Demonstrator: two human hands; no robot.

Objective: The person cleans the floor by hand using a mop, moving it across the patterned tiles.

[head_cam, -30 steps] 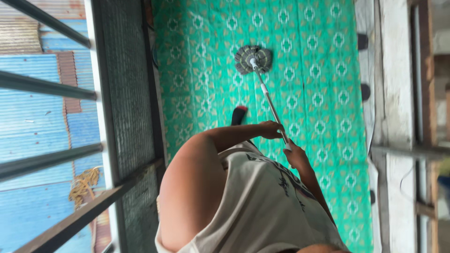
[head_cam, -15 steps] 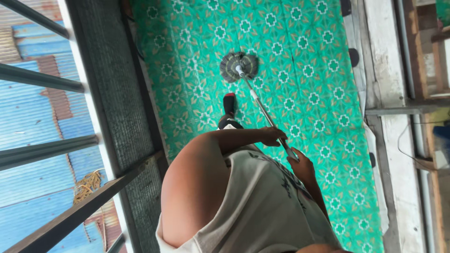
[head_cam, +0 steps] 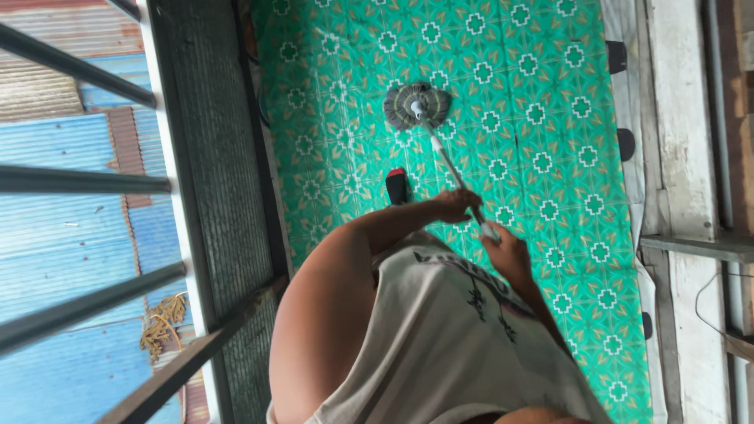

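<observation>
- Where the green floor covering (head_cam: 542,118) spreads out, mop (head_cam: 418,104) set head-down on it: round, flat, shaggy grey head pressed to the floor, well ahead of the body.
- Thin, straight, pale metal mop handle (head_cam: 449,165) slanting back from the centre of that head to the two hands.
- Left hand (head_cam: 454,206) wrapped round the handle, fingers curled shut on it, forearm bare.
- Right hand (head_cam: 503,251) just behind it, at the handle's upper end, fingers likewise closed round the shaft; both hands touching the handle, close together.
- Dark slipper (head_cam: 397,185) with a red toe edge, flat on the floor beside the handle, between mop head and body.
- Floor covering smooth and glossy, printed with repeating white crosses and tan leaf shapes.
- Loose, off-white shirt (head_cam: 440,338) with dark print, soft cloth, filling the lower middle.
- Dark, finely woven mesh panel (head_cam: 208,149) along the floor's edge, framed by slanting dark metal bars (head_cam: 78,184).
- Beyond the bars, ribbed blue corrugated roofing (head_cam: 63,259), rusted in patches.
- On the other side, weathered whitish wooden planks (head_cam: 675,118).
</observation>
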